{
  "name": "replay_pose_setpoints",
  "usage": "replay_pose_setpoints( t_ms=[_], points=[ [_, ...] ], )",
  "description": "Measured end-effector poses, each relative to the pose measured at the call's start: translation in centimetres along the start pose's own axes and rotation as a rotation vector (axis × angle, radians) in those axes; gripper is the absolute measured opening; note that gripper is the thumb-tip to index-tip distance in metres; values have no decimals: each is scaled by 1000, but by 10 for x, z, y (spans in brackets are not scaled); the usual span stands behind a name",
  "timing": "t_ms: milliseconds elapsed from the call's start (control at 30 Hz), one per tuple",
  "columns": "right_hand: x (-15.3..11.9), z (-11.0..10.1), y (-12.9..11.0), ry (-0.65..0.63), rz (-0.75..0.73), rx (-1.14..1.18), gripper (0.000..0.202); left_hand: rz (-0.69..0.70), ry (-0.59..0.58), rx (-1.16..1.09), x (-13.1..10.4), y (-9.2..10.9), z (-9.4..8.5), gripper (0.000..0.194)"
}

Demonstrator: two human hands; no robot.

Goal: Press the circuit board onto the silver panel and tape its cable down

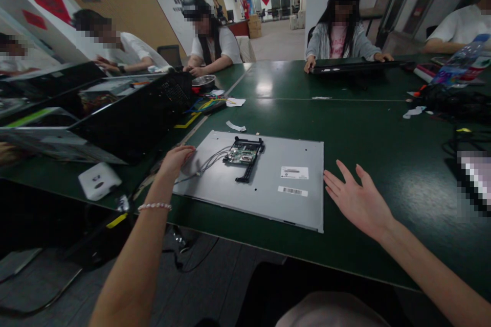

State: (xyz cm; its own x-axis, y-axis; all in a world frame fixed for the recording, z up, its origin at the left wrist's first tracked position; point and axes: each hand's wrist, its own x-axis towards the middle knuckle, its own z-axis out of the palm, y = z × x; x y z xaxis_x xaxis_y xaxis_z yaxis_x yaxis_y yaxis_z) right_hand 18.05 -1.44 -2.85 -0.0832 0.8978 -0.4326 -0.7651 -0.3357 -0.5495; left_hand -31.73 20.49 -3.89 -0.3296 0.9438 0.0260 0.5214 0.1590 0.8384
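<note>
A grey metal display panel [215,184] lies flat on the green table in front of me. On it sits a green circuit board [241,156] in a black plastic bracket [249,171], with thin grey cables [210,161] running off to the left. Two white labels [294,172] are stuck on its right part. My left hand [177,159] is at the panel's left edge, fingers stretched towards it; whether they touch is hard to see. Beside the right edge, my right hand [356,199] is open, palm up, fingers spread and holding nothing.
An open black computer case [141,117] stands at the left, near a small white box [99,181]. Across the table a co-worker holds a dark flat panel [356,65]. A plastic bottle [460,61] and black cables [452,102] lie at the right. Paper scraps [235,102] lie behind the panel.
</note>
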Motion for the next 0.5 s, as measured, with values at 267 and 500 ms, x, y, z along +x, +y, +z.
replay_pose_setpoints(
  t_ms=[267, 500],
  points=[
    [-5, 0, -2, 13, -3, -20, 63, -132, 12, -112, -3, -1, 2, 31],
    [-2, 8, -3, 89, -23, -5, 61, -138, 12, -79, -1, -3, 3, 31]
  ],
)
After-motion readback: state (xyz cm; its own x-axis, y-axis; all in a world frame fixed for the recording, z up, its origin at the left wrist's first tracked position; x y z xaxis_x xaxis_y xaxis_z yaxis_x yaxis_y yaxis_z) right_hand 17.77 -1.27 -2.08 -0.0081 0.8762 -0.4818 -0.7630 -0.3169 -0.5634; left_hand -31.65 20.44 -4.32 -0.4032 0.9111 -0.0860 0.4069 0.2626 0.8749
